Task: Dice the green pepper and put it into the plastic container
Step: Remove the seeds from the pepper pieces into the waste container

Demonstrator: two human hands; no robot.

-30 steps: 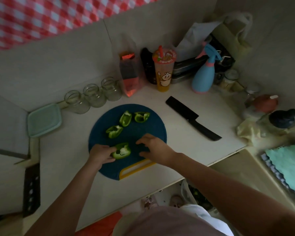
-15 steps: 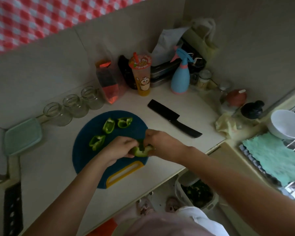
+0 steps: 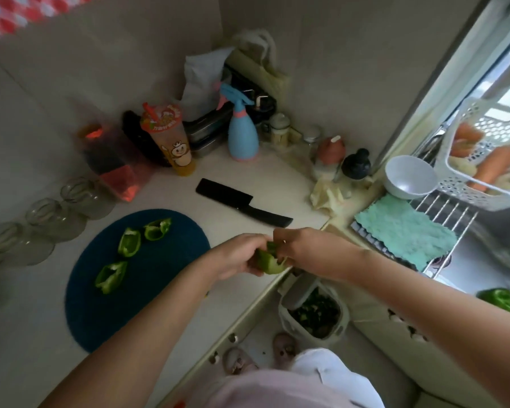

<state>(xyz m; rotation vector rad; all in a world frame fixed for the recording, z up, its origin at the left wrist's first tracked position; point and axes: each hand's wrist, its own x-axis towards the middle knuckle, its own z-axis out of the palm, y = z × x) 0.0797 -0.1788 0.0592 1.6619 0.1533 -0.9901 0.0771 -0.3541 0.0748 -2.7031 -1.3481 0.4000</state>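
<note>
Both hands hold one green pepper piece (image 3: 267, 264) in the air over the counter's front edge, above a waste bin. My left hand (image 3: 238, 256) grips its left side; my right hand (image 3: 302, 249) pinches its top. Three more pepper pieces lie on the round dark blue cutting board (image 3: 171, 260): one at the back (image 3: 157, 229), one beside it (image 3: 129, 242), one nearer the front (image 3: 111, 277). A black knife (image 3: 242, 206) lies on the counter behind the hands. The plastic container is out of view.
A waste bin (image 3: 314, 315) with scraps stands on the floor below the hands. Glass jars (image 3: 56, 214) line the left wall. A cartoon cup (image 3: 171, 139), blue spray bottle (image 3: 242, 128) and condiments crowd the back corner. A white bowl (image 3: 408, 176), teal cloth (image 3: 404, 231) and basket (image 3: 483, 154) sit at right.
Both hands lifted one pepper piece off the board and carried it right, past the counter edge above the bin. The view swung right, dropping the green-lidded container out of frame.
</note>
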